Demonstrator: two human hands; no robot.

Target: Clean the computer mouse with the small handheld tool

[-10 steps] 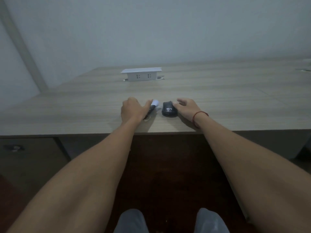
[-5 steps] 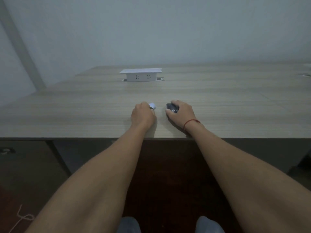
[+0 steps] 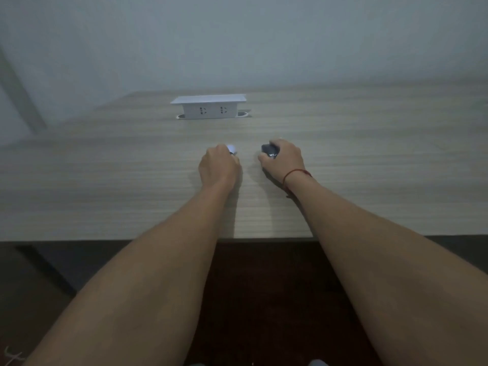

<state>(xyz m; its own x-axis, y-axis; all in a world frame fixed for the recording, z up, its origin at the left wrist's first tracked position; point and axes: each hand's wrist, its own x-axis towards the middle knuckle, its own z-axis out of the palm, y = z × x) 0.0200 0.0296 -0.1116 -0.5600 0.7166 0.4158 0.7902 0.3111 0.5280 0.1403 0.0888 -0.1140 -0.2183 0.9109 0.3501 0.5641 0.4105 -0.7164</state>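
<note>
**Both hands closed on their objects at mid-desk**

The black computer mouse [image 3: 269, 151] is held on the wooden desk [image 3: 105, 180] by the right hand [image 3: 284, 161], whose fingers are curled over its top and near side; only the mouse's left part, with pale lettering, is left uncovered. A thin red string [image 3: 295, 173] is worn around the right wrist.

Just to the left, and apart from the mouse, the small handheld tool [image 3: 231, 149] is enclosed in the left hand [image 3: 219, 167]. The grip is a closed fist, and only the tool's pale, rounded tip is seen above the knuckles, with a dark part just below it. Whether the tool touches the desk cannot be told.

Both forearms are stretched forward over the near edge of the desk. Farther back, a white socket box [image 3: 208, 107] with two outlets is raised from the desk surface, well apart from the hands. A plain pale wall is seen behind.
</note>
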